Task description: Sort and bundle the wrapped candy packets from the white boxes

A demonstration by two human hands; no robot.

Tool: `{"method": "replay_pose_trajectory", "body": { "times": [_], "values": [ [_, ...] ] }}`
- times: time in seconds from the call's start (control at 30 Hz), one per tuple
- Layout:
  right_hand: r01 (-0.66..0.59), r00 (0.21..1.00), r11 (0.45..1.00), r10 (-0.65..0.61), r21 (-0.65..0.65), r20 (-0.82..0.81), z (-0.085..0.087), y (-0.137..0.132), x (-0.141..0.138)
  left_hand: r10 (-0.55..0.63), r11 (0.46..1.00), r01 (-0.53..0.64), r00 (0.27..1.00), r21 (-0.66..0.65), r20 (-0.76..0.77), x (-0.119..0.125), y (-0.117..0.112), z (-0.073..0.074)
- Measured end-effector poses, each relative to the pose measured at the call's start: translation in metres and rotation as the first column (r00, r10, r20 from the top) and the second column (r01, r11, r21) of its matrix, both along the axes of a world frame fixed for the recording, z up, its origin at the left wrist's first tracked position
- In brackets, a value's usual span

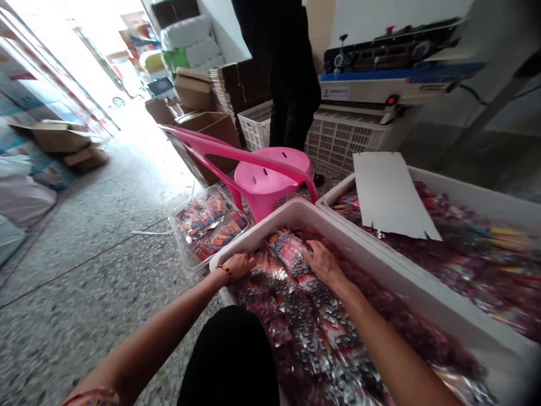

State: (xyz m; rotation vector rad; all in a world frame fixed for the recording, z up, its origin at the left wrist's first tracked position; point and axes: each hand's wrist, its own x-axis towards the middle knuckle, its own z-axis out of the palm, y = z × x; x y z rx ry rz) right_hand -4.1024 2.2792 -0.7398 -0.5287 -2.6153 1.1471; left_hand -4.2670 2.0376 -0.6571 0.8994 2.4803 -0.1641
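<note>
My right grip (324, 264) is half curled, its fingertips against a shiny printed packet (289, 249). My left grip (237, 265) is loosely bent, across from it at the left edge of the packets. With the blur, I can't tell whether either one actually has hold of anything. More packets lie beneath and around my grips, filling a white foam box (301, 211). Just left of my left grip, a clear tub (181, 248) of packets sits on the floor (110, 270). Right of my right grip, a white sheet (391, 194) lies across a second foam box (473, 192). Ahead of both stands a pink chair (276, 169), with a person in black (291, 62) beyond.
</note>
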Motion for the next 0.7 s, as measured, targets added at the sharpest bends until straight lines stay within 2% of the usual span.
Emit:
{"method": "replay_pose_trajectory", "body": {
  "times": [0.1, 0.27, 0.4, 0.53, 0.6, 0.7],
  "values": [
    [-0.076, 0.983, 0.997, 0.076, -0.005, 0.166, -0.003, -0.001, -0.004, 0.046, 0.999, -0.043, 0.994, 0.027, -0.095, 0.016, 0.0, -0.001],
    [-0.107, 0.977, 0.994, 0.105, -0.001, 0.183, -0.005, 0.006, 0.006, 0.068, 0.997, -0.06, 0.967, 0.042, -0.247, 0.035, -0.005, 0.004],
    [-0.116, 0.959, 0.99, 0.091, 0.077, 0.269, 0.003, 0.001, 0.011, 0.079, 0.993, -0.066, 0.986, 0.093, -0.144, 0.025, -0.004, 0.011],
    [-0.113, 0.973, 0.983, 0.08, 0.143, 0.216, 0.004, -0.006, 0.011, 0.081, 0.994, -0.072, 0.99, 0.076, -0.115, 0.006, -0.002, 0.019],
    [-0.087, 0.981, 0.984, 0.057, 0.159, 0.183, 0.0, -0.007, 0.011, 0.058, 0.995, -0.047, 0.991, 0.087, -0.124, 0.003, -0.003, 0.023],
    [-0.077, 0.98, 0.982, 0.042, 0.172, 0.197, -0.007, -0.005, 0.015, -0.023, 0.986, 0.049, 0.988, 0.162, -0.155, 0.007, -0.006, 0.026]
  ]
}}
